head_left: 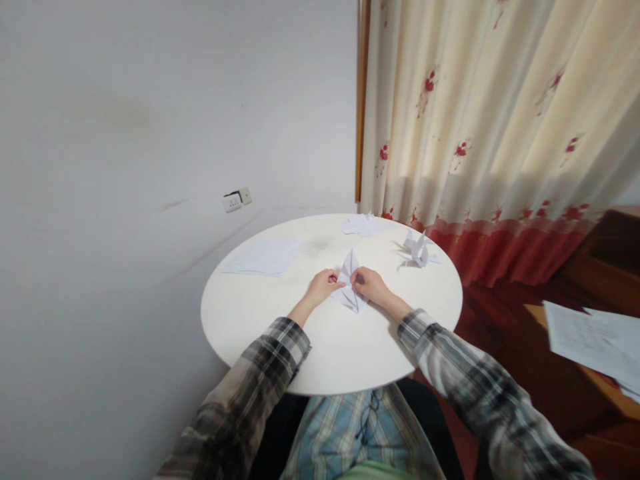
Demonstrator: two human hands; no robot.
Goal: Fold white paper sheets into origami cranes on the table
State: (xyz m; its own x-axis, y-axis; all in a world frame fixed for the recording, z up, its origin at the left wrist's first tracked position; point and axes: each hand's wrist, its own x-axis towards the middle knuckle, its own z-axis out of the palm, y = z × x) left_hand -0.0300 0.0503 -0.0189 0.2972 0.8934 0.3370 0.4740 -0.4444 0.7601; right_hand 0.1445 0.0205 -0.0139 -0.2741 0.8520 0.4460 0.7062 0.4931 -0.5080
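A folded piece of white origami paper (354, 303), roughly diamond-shaped with creases down its middle, lies on the round white table (260, 313). My left hand (324, 285) pinches its left edge between thumb and fingers. On the opposite side my right hand (369, 283) is closed on the right edge, fingers near the centre crease. The paper's upper point stands out beyond both hands. Parts of its side edges are hidden under my fingers.
A stack of white paper sheets (263, 258) lies at the table's back left. More paper (367, 225) is at the back, and folded paper cranes (419, 251) stand back right. A wall (125, 267) borders the left; printed sheets (595, 340) rest on wooden furniture at right.
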